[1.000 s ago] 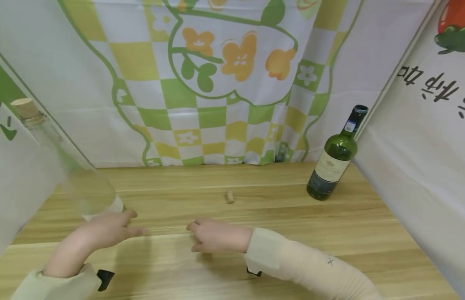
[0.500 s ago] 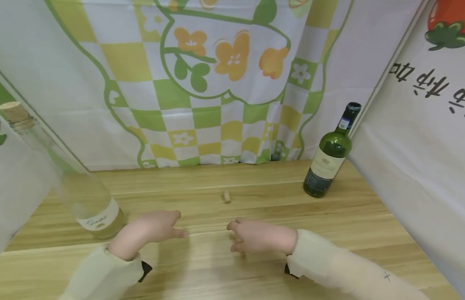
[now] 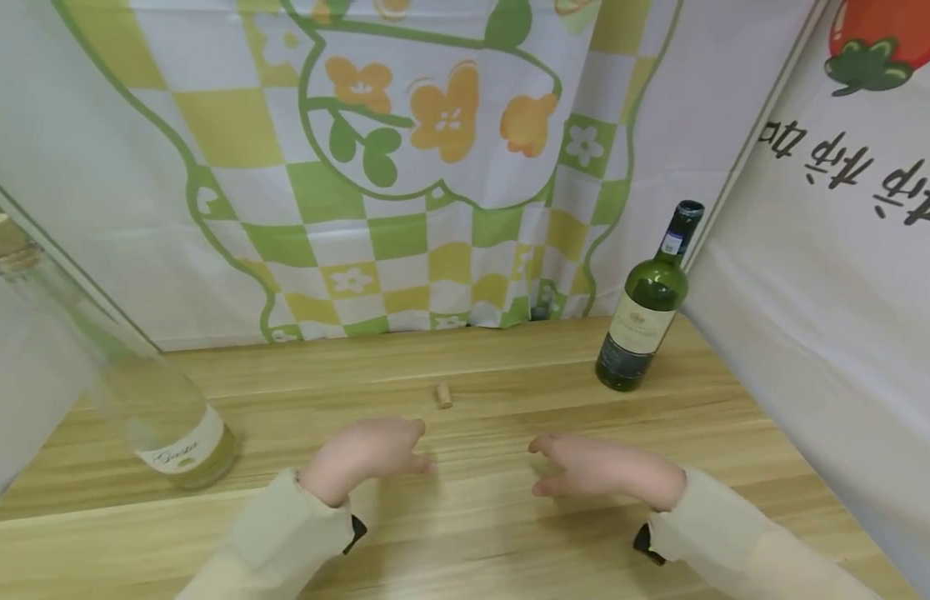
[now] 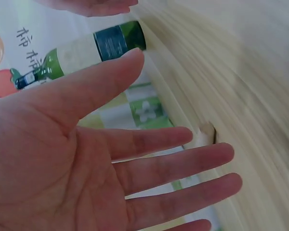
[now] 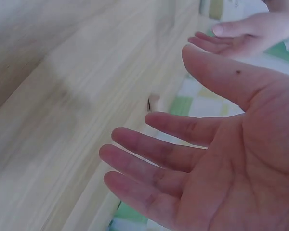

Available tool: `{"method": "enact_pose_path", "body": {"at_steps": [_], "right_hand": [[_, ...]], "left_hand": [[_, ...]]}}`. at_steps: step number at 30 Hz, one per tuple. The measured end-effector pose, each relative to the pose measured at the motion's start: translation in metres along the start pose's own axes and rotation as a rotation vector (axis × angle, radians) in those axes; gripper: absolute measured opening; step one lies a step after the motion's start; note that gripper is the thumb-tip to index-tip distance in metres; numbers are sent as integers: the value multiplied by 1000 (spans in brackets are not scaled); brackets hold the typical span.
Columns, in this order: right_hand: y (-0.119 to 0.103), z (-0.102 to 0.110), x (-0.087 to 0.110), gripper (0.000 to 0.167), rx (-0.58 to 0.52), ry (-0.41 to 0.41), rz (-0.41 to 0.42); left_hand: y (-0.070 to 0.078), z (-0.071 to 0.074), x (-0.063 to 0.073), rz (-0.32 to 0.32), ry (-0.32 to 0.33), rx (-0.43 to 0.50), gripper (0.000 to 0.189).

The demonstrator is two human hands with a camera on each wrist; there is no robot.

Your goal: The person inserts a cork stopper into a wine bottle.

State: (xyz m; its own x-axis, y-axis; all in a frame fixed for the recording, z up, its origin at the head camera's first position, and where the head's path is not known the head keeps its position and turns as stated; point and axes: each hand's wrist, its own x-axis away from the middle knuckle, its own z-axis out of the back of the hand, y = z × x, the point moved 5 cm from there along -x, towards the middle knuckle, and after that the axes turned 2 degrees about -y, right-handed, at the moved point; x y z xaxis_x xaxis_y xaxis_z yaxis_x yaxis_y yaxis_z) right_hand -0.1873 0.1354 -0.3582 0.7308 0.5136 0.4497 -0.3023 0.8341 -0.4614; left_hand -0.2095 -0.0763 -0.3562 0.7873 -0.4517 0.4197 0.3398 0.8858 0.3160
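Both hands hover above the wooden table, apart from each other and holding nothing. My left hand [image 3: 367,457] is left of centre, fingers spread and nearly straight in the left wrist view. To its right, my right hand [image 3: 602,468] has relaxed, slightly bent fingers. A small cork [image 3: 443,395] lies on the table beyond both hands, nearer the left one. At the back right stands a green wine bottle [image 3: 642,310] with a cream and dark label, its top uncorked. On the left stands a tall clear bottle [image 3: 182,442] with a white label and a cork stopper in its neck.
The wooden table [image 3: 465,533] ends at a checked, flowered curtain [image 3: 405,250] at the back. White walls close off both sides; the right wall [image 3: 832,275] carries a painted persimmon and dark characters.
Both hands have moved right across the view, the left one away from the clear bottle. The whole scene has shifted slightly left as the head turned. Bottles and cork stay in place.
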Motion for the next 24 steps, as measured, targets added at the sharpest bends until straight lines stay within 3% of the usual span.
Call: {"method": "enact_pose_path", "body": {"at_steps": [6, 15, 24], "right_hand": [[20, 10, 18, 50, -55, 60, 70], [57, 23, 38, 53, -26, 156, 36], [88, 35, 50, 54, -33, 230, 21]], "left_hand": [[25, -2, -19, -57, 7, -51, 52], [58, -4, -51, -161, 38, -46, 44], [78, -5, -78, -156, 38, -23, 49]]}}
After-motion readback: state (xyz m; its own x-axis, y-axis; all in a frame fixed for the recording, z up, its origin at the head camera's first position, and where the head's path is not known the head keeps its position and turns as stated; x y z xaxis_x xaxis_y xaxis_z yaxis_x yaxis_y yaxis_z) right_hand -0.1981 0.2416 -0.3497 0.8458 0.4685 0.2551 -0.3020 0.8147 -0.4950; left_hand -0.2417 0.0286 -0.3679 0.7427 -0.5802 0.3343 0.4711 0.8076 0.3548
